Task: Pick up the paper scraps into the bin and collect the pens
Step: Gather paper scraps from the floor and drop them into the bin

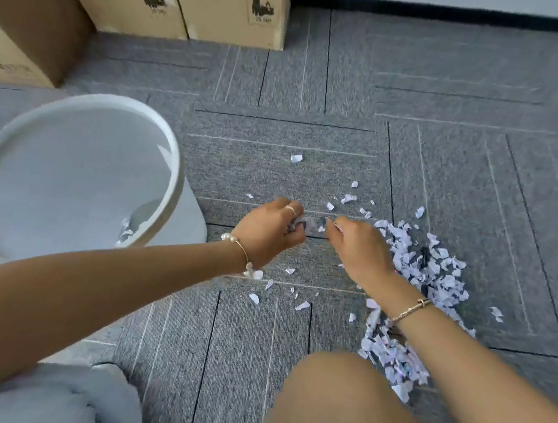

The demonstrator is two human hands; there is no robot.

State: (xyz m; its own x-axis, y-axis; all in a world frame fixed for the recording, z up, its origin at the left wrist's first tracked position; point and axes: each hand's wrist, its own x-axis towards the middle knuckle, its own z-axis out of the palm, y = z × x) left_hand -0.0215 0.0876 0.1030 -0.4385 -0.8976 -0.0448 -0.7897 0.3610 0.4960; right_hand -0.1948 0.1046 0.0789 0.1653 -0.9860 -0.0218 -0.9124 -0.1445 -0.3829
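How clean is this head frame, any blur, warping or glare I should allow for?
Head view: the bin rim and forearms smear with motion blur; wide-angle warp bends the carpet lines near the edges; light is soft and even, no glare; the scrap pile reads fairly sharp.

One white bin point(86, 114), three cardboard boxes point(236, 6), two hands, paper scraps point(435, 270) perhaps hundreds

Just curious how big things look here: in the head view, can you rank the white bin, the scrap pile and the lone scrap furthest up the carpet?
1. white bin, though nearer the camera
2. scrap pile
3. lone scrap
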